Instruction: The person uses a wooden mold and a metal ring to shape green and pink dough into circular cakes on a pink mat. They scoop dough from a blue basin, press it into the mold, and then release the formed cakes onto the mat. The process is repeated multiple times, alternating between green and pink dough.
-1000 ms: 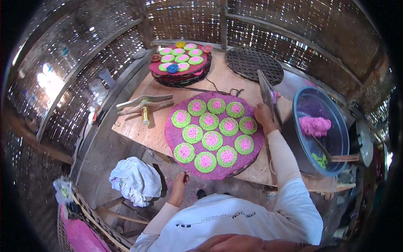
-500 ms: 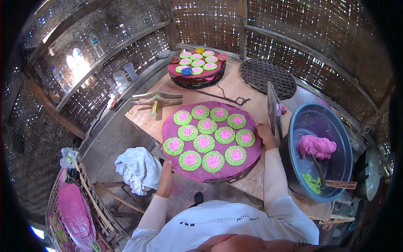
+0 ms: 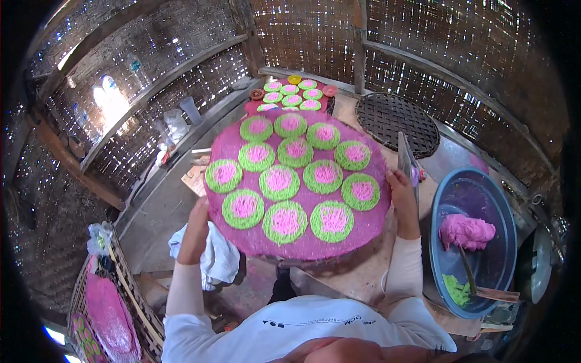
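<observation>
So we've got the round pink tray (image 3: 257,239) up in front of us, over the near side of the wooden table (image 3: 357,275), loaded with green discs (image 3: 242,208) with pink centers. Our hands are well apart, left hand (image 3: 195,227) and right hand (image 3: 404,202) each clamped on opposite edges; we can't see the fingers underneath. Right of us there's a blue tub (image 3: 514,242) with pink dough (image 3: 467,232) in it.
</observation>
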`<state>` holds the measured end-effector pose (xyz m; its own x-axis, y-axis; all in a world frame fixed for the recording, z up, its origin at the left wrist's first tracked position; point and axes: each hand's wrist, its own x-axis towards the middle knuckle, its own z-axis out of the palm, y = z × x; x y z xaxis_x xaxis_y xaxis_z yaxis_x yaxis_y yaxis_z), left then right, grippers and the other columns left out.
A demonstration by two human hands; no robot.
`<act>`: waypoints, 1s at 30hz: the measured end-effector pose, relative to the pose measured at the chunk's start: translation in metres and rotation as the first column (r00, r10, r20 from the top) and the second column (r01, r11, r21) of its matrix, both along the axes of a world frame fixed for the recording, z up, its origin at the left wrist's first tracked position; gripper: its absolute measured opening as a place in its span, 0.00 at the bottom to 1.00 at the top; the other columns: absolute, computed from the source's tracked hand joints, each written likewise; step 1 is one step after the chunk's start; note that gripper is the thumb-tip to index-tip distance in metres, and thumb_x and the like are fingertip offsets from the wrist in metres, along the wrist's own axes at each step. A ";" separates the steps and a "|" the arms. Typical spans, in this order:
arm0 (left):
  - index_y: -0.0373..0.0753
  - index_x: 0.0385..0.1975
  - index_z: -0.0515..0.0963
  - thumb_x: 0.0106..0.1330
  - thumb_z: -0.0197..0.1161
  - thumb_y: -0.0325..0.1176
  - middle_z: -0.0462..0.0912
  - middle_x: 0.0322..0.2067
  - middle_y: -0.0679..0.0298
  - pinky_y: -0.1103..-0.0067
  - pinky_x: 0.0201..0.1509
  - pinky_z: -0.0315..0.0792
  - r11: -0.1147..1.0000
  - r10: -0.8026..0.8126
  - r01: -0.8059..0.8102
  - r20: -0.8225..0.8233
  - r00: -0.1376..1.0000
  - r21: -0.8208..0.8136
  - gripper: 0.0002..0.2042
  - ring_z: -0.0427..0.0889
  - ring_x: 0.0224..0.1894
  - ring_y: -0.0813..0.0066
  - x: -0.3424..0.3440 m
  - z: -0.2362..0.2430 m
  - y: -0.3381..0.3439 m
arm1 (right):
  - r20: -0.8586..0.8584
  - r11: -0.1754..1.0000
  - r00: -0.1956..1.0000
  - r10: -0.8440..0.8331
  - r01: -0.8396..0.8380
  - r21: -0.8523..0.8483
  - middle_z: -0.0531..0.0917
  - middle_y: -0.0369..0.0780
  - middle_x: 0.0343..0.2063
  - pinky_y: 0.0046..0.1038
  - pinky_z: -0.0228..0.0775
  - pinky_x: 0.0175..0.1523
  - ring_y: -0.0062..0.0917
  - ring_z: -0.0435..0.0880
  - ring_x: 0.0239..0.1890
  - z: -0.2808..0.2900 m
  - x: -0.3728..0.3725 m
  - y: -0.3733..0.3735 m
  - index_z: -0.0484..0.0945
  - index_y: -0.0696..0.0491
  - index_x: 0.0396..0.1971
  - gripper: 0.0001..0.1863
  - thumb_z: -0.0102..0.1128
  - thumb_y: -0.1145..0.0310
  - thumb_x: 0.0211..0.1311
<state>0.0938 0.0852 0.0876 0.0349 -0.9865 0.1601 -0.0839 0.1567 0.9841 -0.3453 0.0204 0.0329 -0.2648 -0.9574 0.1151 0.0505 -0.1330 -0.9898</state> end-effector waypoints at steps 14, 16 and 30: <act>0.33 0.41 0.75 0.61 0.50 0.41 0.77 0.37 0.65 0.80 0.42 0.63 0.921 -0.388 0.371 0.202 0.899 0.116 0.17 0.69 0.41 0.80 0.030 0.035 -0.440 | -0.302 0.950 0.901 -0.312 0.292 -0.111 0.79 0.34 0.26 0.22 0.66 0.38 0.18 0.74 0.29 0.025 -0.009 -0.338 0.78 0.60 0.31 0.10 0.52 0.69 0.56; 0.33 0.39 0.76 0.60 0.52 0.41 0.77 0.35 0.66 0.80 0.42 0.63 0.941 -0.325 0.256 0.383 0.865 0.220 0.17 0.70 0.39 0.80 0.030 0.021 -0.468 | -0.307 0.945 0.895 -0.325 0.322 -0.063 0.80 0.35 0.26 0.22 0.66 0.38 0.18 0.75 0.30 0.001 0.002 -0.357 0.78 0.59 0.30 0.10 0.52 0.69 0.55; 0.39 0.28 0.76 0.59 0.50 0.49 0.76 0.22 0.55 0.71 0.35 0.66 0.972 0.227 -0.178 0.799 0.557 -0.152 0.18 0.74 0.27 0.56 0.075 -0.027 -0.459 | -0.730 0.792 0.598 -0.331 0.596 0.129 0.81 0.43 0.29 0.28 0.68 0.40 0.29 0.79 0.35 -0.010 0.056 -0.346 0.77 0.58 0.33 0.15 0.51 0.61 0.57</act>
<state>0.1684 -0.3736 0.0604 0.0648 -0.9603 0.2712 -0.8729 0.0772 0.4817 -0.2897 -0.3261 0.0224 -0.6676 -0.7299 0.1468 -0.5793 0.3855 -0.7181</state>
